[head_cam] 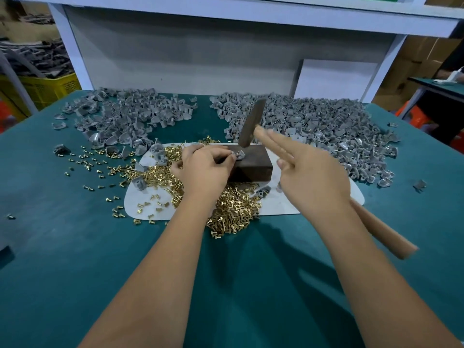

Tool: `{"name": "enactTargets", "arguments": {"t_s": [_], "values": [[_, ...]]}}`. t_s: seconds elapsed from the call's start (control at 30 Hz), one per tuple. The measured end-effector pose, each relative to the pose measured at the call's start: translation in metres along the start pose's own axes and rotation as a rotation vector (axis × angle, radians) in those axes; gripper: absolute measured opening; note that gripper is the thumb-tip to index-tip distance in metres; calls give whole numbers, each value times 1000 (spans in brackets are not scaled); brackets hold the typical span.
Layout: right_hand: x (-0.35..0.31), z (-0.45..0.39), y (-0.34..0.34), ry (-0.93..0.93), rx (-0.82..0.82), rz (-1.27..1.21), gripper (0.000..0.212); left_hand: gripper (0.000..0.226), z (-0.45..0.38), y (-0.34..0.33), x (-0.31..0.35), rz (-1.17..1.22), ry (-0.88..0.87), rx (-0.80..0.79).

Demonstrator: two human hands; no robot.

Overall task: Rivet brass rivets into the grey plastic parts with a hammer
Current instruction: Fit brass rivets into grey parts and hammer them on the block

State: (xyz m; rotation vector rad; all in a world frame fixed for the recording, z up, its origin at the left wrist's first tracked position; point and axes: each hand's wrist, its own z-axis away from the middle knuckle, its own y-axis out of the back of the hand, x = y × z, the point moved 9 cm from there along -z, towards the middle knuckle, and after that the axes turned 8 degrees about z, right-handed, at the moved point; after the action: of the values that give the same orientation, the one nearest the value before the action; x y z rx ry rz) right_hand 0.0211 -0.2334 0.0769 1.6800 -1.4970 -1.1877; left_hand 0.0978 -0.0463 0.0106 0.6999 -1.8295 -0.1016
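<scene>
Hammer (251, 124) over pinched part (239, 154) — block (253, 165)

A teal mat (62, 247) covers the table. A white sheet (278, 205) lies on it near the middle. Behind the table stands a white shelf frame (70, 51) with a grey back panel (188, 59). At far left is a yellow crate (50, 89); cardboard boxes (411, 64) stand at far right.
</scene>
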Motion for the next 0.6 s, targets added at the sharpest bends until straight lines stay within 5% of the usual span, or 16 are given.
{"name": "enactTargets", "arguments": {"t_s": [0.13,0.3,0.5,0.6], "values": [[-1,0,26,16,249,-84,64,6,0,0,1,-27,-50,15],[-7,3,-5,78,-42,122,62,7,-1,-2,-1,-24,2,-29],[-7,1,29,65,256,11,61,6,1,-1,3,-31,-39,4],[-19,6,12,159,157,132,67,4,1,1,3,-8,-30,9]]}}
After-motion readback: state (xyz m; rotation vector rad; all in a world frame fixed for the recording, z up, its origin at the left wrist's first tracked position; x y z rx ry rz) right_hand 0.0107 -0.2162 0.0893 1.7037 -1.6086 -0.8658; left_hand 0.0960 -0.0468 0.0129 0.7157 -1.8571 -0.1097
